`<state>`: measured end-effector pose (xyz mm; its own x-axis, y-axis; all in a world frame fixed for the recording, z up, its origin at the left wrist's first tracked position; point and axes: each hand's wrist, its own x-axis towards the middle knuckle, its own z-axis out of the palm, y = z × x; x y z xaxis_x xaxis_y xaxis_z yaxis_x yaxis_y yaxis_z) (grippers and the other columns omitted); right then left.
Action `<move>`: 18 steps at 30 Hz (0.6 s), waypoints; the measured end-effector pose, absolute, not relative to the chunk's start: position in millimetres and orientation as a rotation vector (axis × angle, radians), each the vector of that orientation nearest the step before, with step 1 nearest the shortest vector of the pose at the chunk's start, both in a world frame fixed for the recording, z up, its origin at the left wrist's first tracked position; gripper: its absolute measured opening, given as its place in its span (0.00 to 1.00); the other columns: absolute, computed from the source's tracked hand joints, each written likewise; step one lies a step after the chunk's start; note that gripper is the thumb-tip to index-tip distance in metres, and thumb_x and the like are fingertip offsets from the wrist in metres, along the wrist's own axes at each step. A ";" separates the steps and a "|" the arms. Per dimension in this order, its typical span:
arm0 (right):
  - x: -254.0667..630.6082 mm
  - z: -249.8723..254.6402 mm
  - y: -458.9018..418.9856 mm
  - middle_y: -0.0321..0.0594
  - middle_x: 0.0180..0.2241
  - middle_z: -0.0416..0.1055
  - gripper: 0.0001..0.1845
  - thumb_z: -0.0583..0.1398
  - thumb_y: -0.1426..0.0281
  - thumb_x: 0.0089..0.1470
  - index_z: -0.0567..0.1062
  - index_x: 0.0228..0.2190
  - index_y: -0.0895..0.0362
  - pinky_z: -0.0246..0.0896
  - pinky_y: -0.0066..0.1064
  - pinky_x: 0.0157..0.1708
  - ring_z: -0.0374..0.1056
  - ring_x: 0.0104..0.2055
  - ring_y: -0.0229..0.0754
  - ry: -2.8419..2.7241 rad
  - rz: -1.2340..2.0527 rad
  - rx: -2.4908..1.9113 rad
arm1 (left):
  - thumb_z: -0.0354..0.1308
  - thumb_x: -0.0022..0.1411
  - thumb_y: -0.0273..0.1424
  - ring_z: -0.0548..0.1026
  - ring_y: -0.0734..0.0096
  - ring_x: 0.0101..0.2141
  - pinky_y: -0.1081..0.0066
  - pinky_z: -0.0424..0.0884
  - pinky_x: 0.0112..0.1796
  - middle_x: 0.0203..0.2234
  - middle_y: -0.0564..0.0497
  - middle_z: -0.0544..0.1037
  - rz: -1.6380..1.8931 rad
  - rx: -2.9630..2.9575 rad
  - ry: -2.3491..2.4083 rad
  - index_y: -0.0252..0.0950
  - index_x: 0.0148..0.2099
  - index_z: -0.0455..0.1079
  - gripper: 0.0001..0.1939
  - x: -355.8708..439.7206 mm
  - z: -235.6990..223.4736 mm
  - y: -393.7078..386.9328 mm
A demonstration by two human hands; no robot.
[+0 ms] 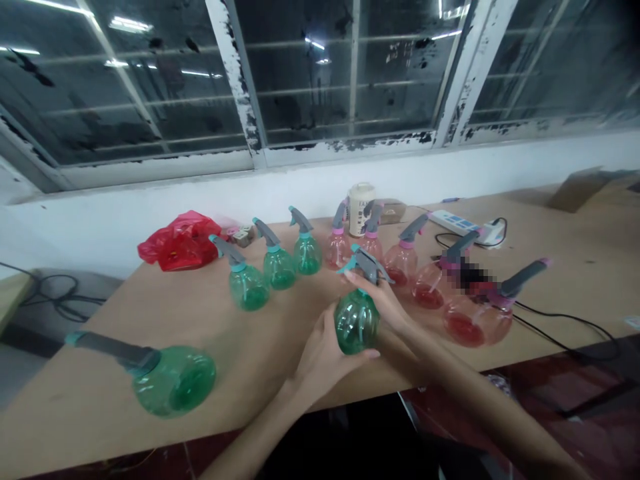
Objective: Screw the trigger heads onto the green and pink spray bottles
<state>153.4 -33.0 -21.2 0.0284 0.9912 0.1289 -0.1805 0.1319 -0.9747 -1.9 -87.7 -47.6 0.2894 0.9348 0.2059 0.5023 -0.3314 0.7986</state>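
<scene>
A green spray bottle (356,319) with a grey and teal trigger head stands near the table's front edge between both my hands. My left hand (324,357) wraps around its round body from below and the left. My right hand (381,298) grips it at the neck, just under the trigger head. Another green spray bottle (173,380) lies tipped on its side at the front left. Three more green spray bottles (249,283) stand in a row behind, and several pink spray bottles (470,321) stand to the right.
The wooden table (575,280) runs under a window wall. A red plastic bag (181,241) lies at the back left. A paper cup (361,208) and a white power strip (463,224) with black cables sit at the back right. A cardboard box (585,187) is far right.
</scene>
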 end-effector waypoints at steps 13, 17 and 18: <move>154.5 -46.7 31.2 0.43 0.38 0.80 0.13 0.62 0.58 0.52 0.76 0.33 0.54 0.67 0.47 0.53 0.75 0.47 0.50 -0.969 1.609 -0.602 | 0.41 0.66 0.55 0.79 0.63 0.29 0.67 0.72 0.32 0.28 0.46 0.80 1.130 1.558 1.300 0.34 0.42 0.72 0.31 -36.1 -80.9 0.4; 157.4 -46.5 22.6 0.43 0.38 0.80 0.14 0.62 0.57 0.54 0.76 0.35 0.55 0.68 0.46 0.52 0.75 0.48 0.50 -0.924 1.643 -0.534 | 0.42 0.66 0.54 0.76 0.67 0.24 0.71 0.69 0.28 0.22 0.49 0.77 1.113 1.586 1.310 0.34 0.36 0.71 0.30 -35.5 -89.1 4.2; 157.3 -46.9 20.7 0.43 0.38 0.80 0.15 0.62 0.57 0.55 0.77 0.35 0.55 0.68 0.46 0.52 0.74 0.49 0.50 -0.927 1.638 -0.535 | 0.42 0.66 0.53 0.76 0.68 0.24 0.71 0.69 0.28 0.22 0.50 0.77 1.101 1.608 1.304 0.35 0.35 0.71 0.29 -35.4 -89.5 2.9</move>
